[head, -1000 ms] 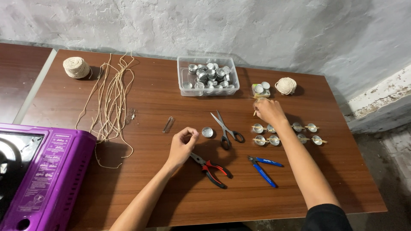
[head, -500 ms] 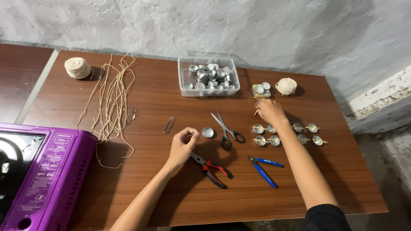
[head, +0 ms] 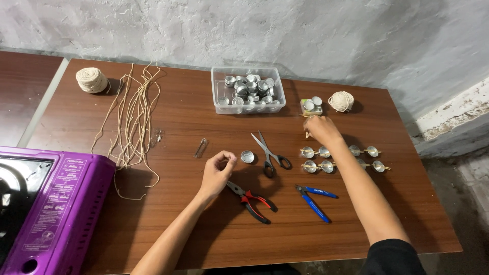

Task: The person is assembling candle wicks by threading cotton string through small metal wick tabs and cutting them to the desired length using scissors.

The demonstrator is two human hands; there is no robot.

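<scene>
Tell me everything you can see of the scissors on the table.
The scissors look like grey metal with dark loop handles. They lie flat on the brown wooden table, blades slightly parted and pointing away toward the clear plastic box, handles toward the person. Neither hand touches them. A small round metal cup lies apart from them, beside the left hand.

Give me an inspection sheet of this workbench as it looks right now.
Surface: brown wooden table.
Job's things: small tin cup by the left hand; eight cups with sticks in two rows.
Clutter: scissors, red pliers, blue cutters, tub of cups, two twine balls, purple stove.
Hands: left hand curled, pinching; right hand holds thin sticks.
Cables: loose cord strands.
Surroundings: rough whitewashed wall.
</scene>
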